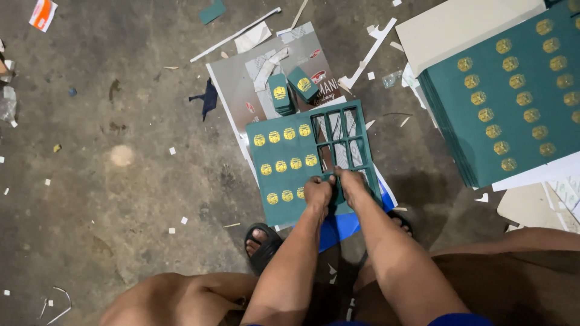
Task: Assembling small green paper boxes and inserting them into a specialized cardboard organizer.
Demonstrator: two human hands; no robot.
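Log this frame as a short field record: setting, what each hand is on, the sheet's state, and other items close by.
Setting: bare concrete floor strewn with paper scraps
Left hand: pressing on the dark green die-cut card sheet with gold round emblems
Right hand: pressing the same sheet at its punched-out part
Sheet state: left part keeps its emblem labels; right part is an open grid of empty windows
Removed pieces: two small stacks of green labels beyond the sheet
Nearby: tall stack of uncut green sheets at right
Feet: black sandals
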